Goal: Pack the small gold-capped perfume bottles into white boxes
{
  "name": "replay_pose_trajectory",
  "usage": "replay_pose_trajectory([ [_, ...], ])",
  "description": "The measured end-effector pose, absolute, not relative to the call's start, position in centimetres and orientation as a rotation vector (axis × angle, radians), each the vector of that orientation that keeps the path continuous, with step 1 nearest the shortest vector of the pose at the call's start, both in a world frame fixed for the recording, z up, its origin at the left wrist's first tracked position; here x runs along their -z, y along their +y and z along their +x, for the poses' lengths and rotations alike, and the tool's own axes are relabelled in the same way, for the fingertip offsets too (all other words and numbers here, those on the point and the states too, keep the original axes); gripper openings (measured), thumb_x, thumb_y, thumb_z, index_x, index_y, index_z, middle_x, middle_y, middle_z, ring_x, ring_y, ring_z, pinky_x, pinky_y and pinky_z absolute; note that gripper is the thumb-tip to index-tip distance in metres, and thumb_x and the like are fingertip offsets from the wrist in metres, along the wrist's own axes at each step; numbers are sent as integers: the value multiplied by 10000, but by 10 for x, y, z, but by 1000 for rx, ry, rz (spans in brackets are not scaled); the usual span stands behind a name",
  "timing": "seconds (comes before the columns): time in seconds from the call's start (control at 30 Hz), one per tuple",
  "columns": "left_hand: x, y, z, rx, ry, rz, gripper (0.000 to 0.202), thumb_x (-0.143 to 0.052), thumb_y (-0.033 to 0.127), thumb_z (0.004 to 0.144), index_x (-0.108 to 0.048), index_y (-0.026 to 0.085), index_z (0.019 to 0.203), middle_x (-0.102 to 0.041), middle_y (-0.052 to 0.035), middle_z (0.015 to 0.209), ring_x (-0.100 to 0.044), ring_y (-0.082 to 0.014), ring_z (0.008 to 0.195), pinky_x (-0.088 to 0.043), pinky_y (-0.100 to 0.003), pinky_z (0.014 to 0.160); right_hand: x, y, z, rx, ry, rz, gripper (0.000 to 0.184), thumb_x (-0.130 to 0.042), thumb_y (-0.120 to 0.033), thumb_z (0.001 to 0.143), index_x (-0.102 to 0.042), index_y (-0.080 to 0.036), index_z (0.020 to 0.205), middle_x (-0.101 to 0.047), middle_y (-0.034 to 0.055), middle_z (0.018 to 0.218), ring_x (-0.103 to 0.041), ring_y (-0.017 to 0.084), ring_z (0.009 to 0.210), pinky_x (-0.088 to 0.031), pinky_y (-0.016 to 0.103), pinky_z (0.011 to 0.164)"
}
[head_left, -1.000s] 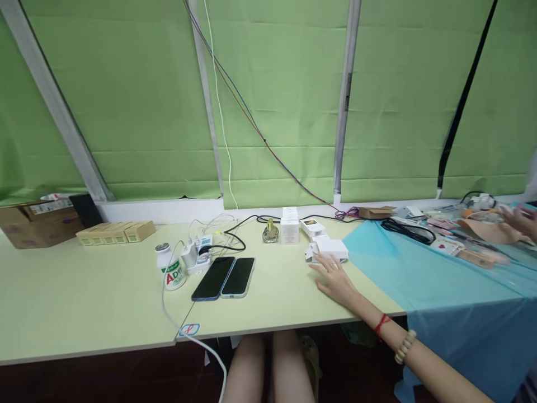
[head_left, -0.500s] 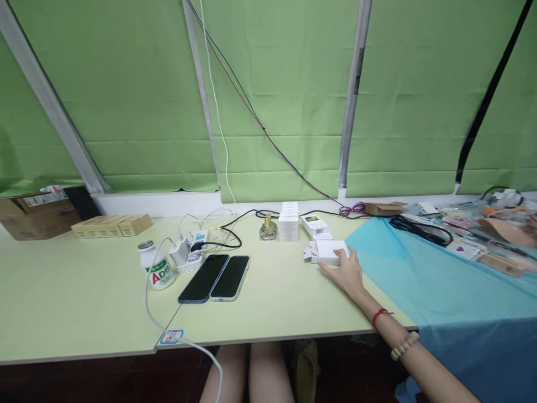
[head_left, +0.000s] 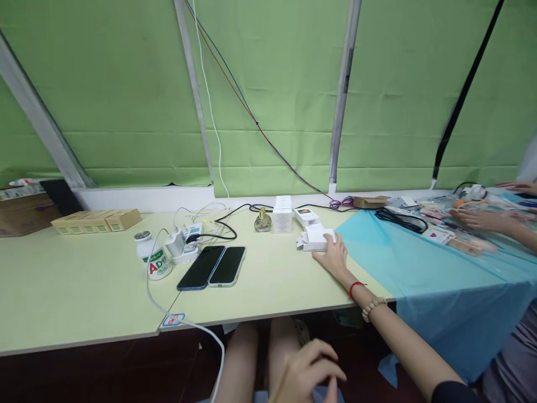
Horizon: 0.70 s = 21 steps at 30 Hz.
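Observation:
My right hand [head_left: 334, 258] grips the right end of a small white carton [head_left: 316, 240], which lies on the table with its flaps open to the left. Behind it lies another white box [head_left: 306, 216] with a dark picture on top. A stack of white boxes [head_left: 282, 218] stands to the left of these, beside a glass bottle with a gold cap [head_left: 262, 222]. Low in the view, over my lap, is my left hand [head_left: 308, 372], slightly blurred, its fingers bent and apart, with nothing visible in it.
Two phones [head_left: 227, 267] and a white bottle [head_left: 153, 257] lie left, near a power strip [head_left: 187, 254] with cables. Tan boxes [head_left: 96, 221] sit farther left. At right, another person's hands [head_left: 478, 220] rest among clutter on a blue cloth [head_left: 423, 263].
My left hand has come into view at the bottom. My right hand stays on the white carton. The view has turned somewhat right, and another person's hands now show there.

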State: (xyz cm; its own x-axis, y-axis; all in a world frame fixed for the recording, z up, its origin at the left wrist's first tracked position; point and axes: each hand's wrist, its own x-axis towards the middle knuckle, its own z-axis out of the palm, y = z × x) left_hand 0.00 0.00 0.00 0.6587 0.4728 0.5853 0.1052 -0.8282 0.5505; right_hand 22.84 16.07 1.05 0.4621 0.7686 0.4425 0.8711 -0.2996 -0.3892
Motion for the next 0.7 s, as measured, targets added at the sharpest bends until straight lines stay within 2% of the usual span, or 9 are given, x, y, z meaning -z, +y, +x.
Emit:
replay_pose_trajectory([
  [0.07, -10, 33, 6, -1193, 396, 2475, 211, -438, 156, 789, -616, 207, 891, -596, -48, 924, -581, -119, 800, -465, -216, 690, -12, 161, 227, 220, -1474, -2155, 638, -556, -428, 758, -355, -239, 1333, -179, 96, 1404, -237, 292, 1268, -242, 460, 1013],
  [0.1, -15, 51, 9, -1208, 388, 2533, 225, -436, 149, 776, -617, 201, 900, -595, -53, 922, -581, -130, 818, -461, -225, 701, -13, 161, 227, 221, -1526, -2172, 584, -516, -403, 803, -355, -246, 1341, -195, 86, 1407, -244, 277, 1270, -265, 433, 1007],
  [0.17, -22, 89, 13, -1229, 526, 2501, 231, -424, 181, 787, -628, 196, 896, -586, -59, 969, -567, -111, 742, -443, -221, 655, -15, 161, 226, 277, -1616, -2211, 459, -422, -319, 876, -384, -246, 1327, -279, 79, 1370, -331, 237, 1211, -329, 361, 952],
  [0.27, -22, 140, 11, -1218, 772, 2086, 231, -427, 256, 793, -639, 190, 856, -570, -53, 945, -517, -94, 674, -424, -214, 601, -20, 161, 226, 450, -1735, -2282, 383, -354, -209, 900, -444, -225, 1272, -414, 94, 1251, -429, 214, 1080, -368, 316, 854],
  [0.33, -17, 162, 7, -1257, 842, 1580, 212, -521, 309, 712, -626, 164, 826, -548, -66, 951, -490, -104, 685, -418, -201, 549, -24, 160, 228, 538, -1816, -2311, 363, -356, -174, 896, -478, -202, 1237, -468, 108, 1173, -451, 221, 1036, -366, 318, 825],
  [0.4, -10, 172, 2, -1266, 881, 1386, 335, -442, 400, 743, -575, 145, 914, -513, -90, 952, -473, -109, 642, -377, -196, 440, -29, 157, 231, 584, -1884, -2304, 354, -352, -136, 890, -510, -191, 1202, -500, 112, 1122, -460, 218, 1022, -357, 317, 823],
  [0.47, -5, 174, -2, -1250, 865, 1319, 369, -442, 435, 736, -542, 139, 934, -496, -93, 944, -467, -106, 624, -347, -184, 396, -36, 153, 233, 581, -1921, -2280, 369, -338, -108, 888, -525, -202, 1192, -517, 104, 1100, -464, 202, 1021, -354, 299, 817],
  [0.6, -4, 173, -1, -1215, 782, 1279, 432, -547, 467, 716, -531, 158, 1017, -504, -93, 983, -508, -114, 694, -387, -177, 451, -52, 146, 224, 465, -1616, -2066, 352, -320, -215, 923, -539, -207, 1200, -539, 92, 1067, -479, 187, 991, -380, 266, 756],
  [0.7, -4, 176, 2, -1229, 761, 1237, 589, -576, 532, 735, -467, 178, 1193, -515, -119, 1070, -555, -151, 864, -460, -204, 618, -55, 148, 195, 178, -1187, -1628, 387, -350, -326, 886, -538, -128, 1160, -528, 108, 1108, -502, 172, 950, -433, 263, 750],
])
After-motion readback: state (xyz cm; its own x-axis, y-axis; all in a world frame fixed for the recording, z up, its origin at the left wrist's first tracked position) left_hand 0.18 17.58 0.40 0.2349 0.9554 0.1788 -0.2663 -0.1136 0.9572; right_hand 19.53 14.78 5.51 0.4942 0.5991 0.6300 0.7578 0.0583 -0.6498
